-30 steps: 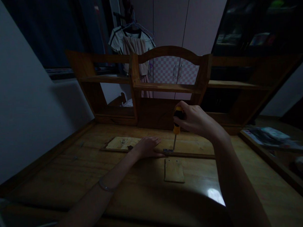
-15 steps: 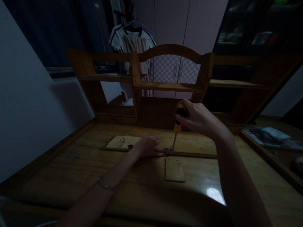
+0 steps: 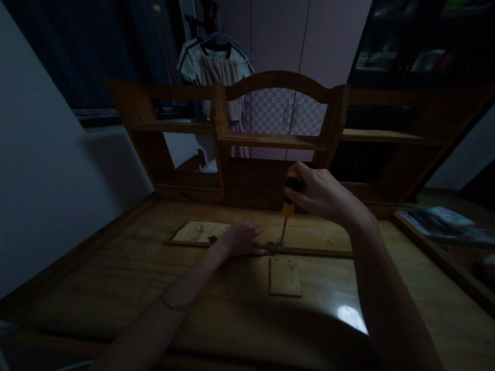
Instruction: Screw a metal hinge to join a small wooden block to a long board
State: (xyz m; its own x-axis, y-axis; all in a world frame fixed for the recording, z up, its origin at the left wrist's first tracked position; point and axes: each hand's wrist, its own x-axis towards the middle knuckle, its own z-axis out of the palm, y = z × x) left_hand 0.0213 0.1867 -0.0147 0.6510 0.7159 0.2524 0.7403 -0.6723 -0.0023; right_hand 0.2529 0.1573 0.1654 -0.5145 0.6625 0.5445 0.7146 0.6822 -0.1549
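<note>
My right hand is closed around the yellow and black handle of a screwdriver. The shaft slants down, its tip at a small metal hinge on the near edge of a long wooden board. My left hand lies across that board just left of the hinge, fingers over its top and thumb along the near edge, holding it against the desk. In front of the hinge is a small square wooden piece with two dark holes near its far edge.
The board's rough, torn left end sticks out past my left hand. Underneath is a glossy wooden desktop. A wooden shelf unit rises along the back. Papers and plastic packaging lie at the right. A white cable runs at the lower left.
The screwdriver handle and my right hand have shifted slightly left, while the tip stays at the hinge. My left hand and the boards hold their places.
</note>
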